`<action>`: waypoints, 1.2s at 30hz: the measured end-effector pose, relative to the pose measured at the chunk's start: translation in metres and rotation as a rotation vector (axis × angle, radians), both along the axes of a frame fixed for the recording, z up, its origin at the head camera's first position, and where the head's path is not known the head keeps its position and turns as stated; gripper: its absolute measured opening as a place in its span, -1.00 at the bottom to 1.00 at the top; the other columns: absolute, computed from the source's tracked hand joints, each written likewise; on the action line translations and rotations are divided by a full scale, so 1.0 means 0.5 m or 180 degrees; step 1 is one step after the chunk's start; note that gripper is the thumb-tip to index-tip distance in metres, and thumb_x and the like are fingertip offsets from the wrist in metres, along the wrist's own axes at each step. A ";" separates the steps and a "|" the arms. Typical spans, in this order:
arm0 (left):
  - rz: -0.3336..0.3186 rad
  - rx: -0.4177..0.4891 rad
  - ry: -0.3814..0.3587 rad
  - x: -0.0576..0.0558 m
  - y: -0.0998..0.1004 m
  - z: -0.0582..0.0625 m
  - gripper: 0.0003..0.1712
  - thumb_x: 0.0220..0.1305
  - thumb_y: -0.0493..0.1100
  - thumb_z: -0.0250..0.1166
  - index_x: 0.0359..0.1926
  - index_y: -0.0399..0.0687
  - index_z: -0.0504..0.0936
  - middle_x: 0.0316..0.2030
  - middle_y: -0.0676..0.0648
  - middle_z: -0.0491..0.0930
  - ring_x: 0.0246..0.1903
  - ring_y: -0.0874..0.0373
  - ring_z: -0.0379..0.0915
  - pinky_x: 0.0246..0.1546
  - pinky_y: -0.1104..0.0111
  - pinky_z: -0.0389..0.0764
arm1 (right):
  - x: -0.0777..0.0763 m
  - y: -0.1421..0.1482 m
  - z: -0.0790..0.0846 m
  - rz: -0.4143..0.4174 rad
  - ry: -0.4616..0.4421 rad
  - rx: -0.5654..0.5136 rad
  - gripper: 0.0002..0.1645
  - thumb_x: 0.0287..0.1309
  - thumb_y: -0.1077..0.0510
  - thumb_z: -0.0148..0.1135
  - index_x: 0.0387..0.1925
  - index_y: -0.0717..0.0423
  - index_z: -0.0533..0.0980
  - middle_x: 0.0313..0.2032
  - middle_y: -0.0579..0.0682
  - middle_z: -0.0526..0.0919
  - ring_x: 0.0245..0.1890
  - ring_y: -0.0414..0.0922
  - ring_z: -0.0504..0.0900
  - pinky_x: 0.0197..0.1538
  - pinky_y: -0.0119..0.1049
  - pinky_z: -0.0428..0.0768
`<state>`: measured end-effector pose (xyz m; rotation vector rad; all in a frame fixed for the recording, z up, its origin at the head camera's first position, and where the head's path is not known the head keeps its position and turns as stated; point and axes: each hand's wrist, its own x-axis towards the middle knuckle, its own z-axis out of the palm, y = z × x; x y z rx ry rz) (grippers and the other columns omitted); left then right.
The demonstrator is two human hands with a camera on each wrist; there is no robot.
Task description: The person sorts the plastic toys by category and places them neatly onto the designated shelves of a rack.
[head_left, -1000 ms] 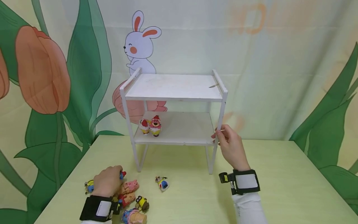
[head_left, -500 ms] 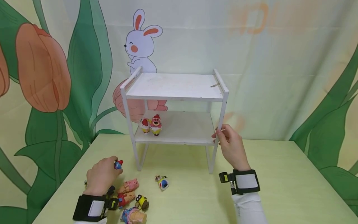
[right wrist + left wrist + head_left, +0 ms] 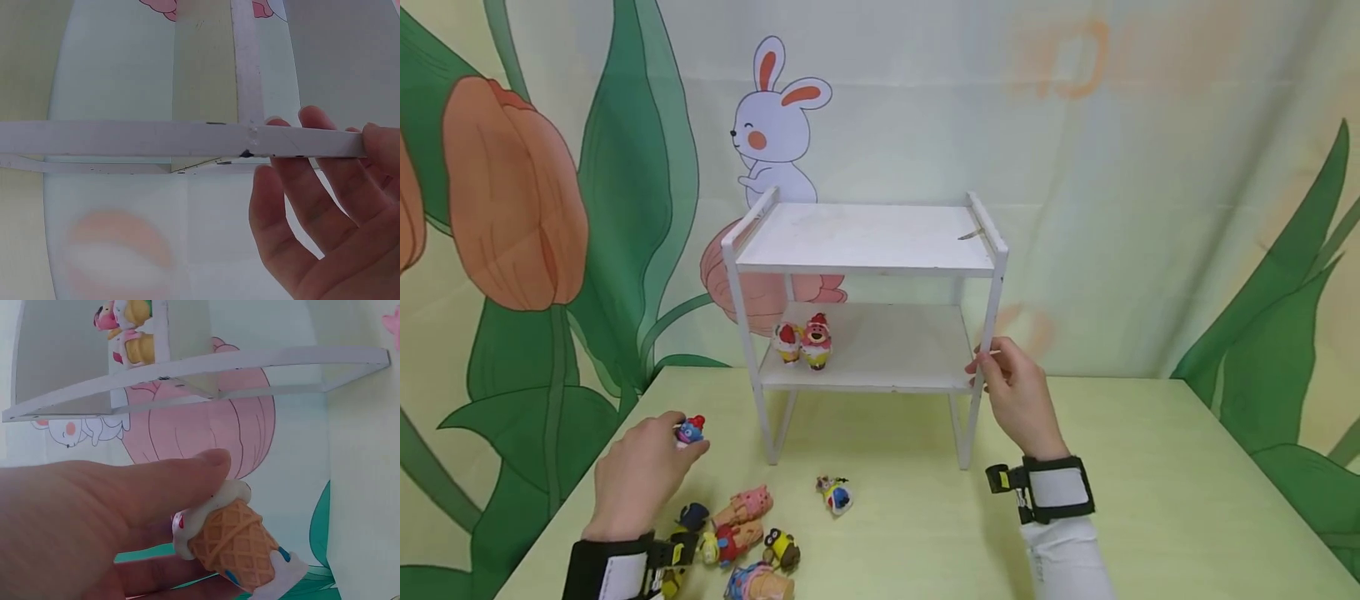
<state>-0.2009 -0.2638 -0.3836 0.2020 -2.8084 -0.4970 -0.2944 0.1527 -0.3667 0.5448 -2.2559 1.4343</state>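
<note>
A small figurine with a blue face and red top [image 3: 691,430] is gripped between the thumb and fingers of my left hand [image 3: 643,471], left of the white two-tier shelf [image 3: 865,237]. The left wrist view shows the back of this figurine [image 3: 234,540], a waffle cone under white cream, tilted. My right hand [image 3: 1018,400] holds the shelf's right front leg beside the lower tier. In the right wrist view, thumb and fingers close around that leg [image 3: 125,139]. Two figurines, a white-and-red one [image 3: 787,342] and a pink one with a red hat [image 3: 817,342], stand at the lower tier's left end.
Several figurines lie on the table at front left, among them a pink one [image 3: 752,503], a yellow-and-black one [image 3: 782,548] and a large cone [image 3: 763,583]. A lone blue-and-white figurine [image 3: 835,494] lies before the shelf. A printed curtain [image 3: 1112,208] hangs behind.
My left hand has lifted the blue-faced figurine from the pile and moved it up and left, exposing a dark blue figurine. The right hand keeps its hold on the shelf leg.
</note>
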 end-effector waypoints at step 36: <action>-0.0775 0.0366 0.0748 0.005 0.103 0.033 -0.33 0.20 -0.24 0.41 0.30 -0.27 0.39 -0.35 -0.18 0.50 -0.50 0.06 0.38 -0.57 0.30 0.43 | -0.002 0.007 0.003 0.0065 0.0016 -0.0036 -0.78 0.45 0.21 0.02 -0.04 0.28 0.49 -0.30 0.07 0.69 -0.30 -0.03 0.68 -0.17 0.03 0.63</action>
